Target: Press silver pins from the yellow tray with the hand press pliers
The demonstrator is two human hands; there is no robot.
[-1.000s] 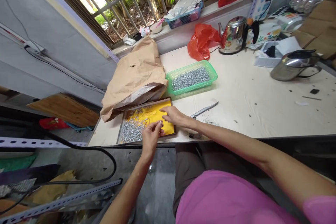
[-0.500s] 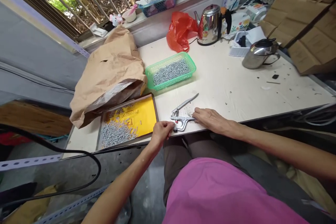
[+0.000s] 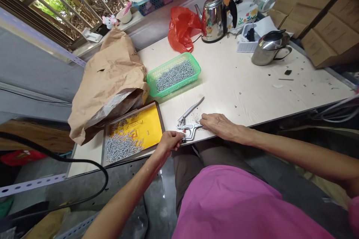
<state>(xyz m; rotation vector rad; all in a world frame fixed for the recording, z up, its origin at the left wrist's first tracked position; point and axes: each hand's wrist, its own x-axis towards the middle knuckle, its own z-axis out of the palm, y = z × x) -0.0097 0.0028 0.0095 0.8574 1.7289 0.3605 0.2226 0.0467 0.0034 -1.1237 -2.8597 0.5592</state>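
A pair of silver snap-fastener pliers lies at the table's front edge, one handle raised and angled to the upper right. My right hand is closed on the end of its lower handle, resting on the table. With fingers pinched, my left hand is at the jaw end; any small piece between its fingertips is too small to make out. Left of it, a shallow tray holds a yellow sheet and many small metal pieces. Behind the pliers, a green basket contains more small metal pieces.
A crumpled brown paper bag stands behind the tray. Further back are a red plastic bag, a metal kettle, a white box and a steel pot. Cardboard stands at the right. Scraps dot the tabletop.
The view has shifted slightly, so the table's things appear further left. My left fingertips remain at the jaw end, and my right hand still holds the handle.
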